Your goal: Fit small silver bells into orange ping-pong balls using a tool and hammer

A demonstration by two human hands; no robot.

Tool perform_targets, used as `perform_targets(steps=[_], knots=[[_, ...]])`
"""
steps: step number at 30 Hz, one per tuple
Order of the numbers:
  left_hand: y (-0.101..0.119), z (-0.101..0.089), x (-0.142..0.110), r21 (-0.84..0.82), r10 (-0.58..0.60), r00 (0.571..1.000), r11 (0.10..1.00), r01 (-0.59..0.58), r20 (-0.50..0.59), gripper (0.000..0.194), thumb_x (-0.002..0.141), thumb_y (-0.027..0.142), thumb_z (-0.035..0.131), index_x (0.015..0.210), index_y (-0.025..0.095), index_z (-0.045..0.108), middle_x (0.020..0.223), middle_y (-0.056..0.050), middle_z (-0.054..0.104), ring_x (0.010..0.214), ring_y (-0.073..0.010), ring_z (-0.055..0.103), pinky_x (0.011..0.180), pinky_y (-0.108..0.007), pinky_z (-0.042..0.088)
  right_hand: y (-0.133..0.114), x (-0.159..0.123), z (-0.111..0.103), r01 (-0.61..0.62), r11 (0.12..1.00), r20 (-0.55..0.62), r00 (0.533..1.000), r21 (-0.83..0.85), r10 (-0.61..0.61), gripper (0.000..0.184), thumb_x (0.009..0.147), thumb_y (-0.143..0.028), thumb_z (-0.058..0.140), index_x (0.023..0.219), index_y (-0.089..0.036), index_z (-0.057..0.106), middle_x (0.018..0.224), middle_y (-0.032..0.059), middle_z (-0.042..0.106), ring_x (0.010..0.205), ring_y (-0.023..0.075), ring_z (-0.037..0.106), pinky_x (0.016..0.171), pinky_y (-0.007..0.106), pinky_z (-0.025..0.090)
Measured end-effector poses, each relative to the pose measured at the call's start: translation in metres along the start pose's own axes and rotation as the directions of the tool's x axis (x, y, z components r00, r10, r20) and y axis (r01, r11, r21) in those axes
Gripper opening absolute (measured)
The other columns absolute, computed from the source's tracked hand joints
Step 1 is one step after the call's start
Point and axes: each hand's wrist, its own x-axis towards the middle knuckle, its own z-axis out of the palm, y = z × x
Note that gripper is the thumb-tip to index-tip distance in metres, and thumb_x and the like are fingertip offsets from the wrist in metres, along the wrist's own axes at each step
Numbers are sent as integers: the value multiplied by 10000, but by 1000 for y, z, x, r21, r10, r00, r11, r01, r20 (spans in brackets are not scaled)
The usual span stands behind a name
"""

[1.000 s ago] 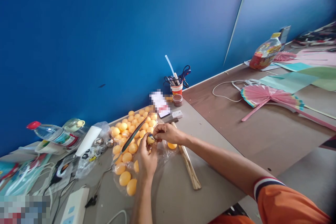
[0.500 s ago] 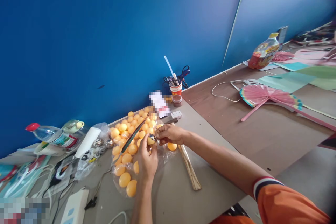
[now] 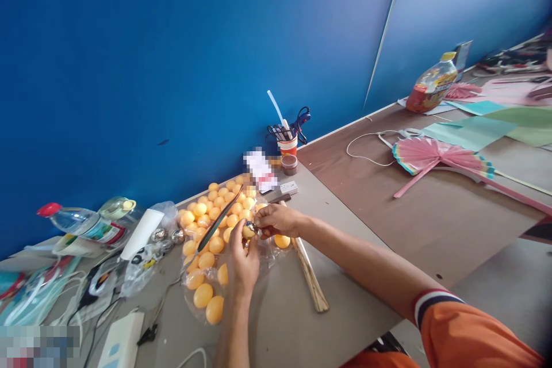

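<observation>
My left hand (image 3: 244, 261) grips a shiny metallic ball (image 3: 248, 230) between thumb and fingers. From the right, my right hand (image 3: 278, 221) is closed in a pinch against the ball's side; what its fingertips hold is too small to make out. Beneath and behind both hands lies a clear plastic bag of orange balls (image 3: 207, 260), with a dark, slim soldering-iron-like tool (image 3: 219, 219) resting across it. One loose orange ball (image 3: 282, 241) sits just below my right wrist. Beside it is a hammer (image 3: 309, 276) with a wooden handle, its dark head partly behind my right hand.
At the wall stand a cup of pens (image 3: 287, 146) and a small lidded jar (image 3: 289, 165). Bottles (image 3: 86, 222), more shiny balls (image 3: 177, 236) and a power strip (image 3: 121, 340) lie left. A pink paper fan (image 3: 440, 158) and a juice bottle (image 3: 431, 85) are right.
The view has shifted very slightly. Both hands keep the same hold at the metallic ball, with hardly any visible movement.
</observation>
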Motion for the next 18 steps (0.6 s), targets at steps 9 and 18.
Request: perform_targets(steps=[9,18], knots=[[1,0,0,4,22,1000,1000,-22,4,364,903,343,604,1215,176,688,1219,-191,725,1124,-322,705,944,-459,590,-8,-3,0,-24,982,-50,999,-188,15,185,736,-7,636,615,-147,627,554,-40,582,480,71,504,537,187,474],[3,2,-1,-54,-31,1000,998,31,1,337,863,341,640,1159,199,714,1187,-173,733,1125,-331,697,942,-459,580,-10,-3,3,-37,965,-110,994,-259,9,218,708,29,605,599,-160,604,517,-68,560,454,60,492,517,176,466]])
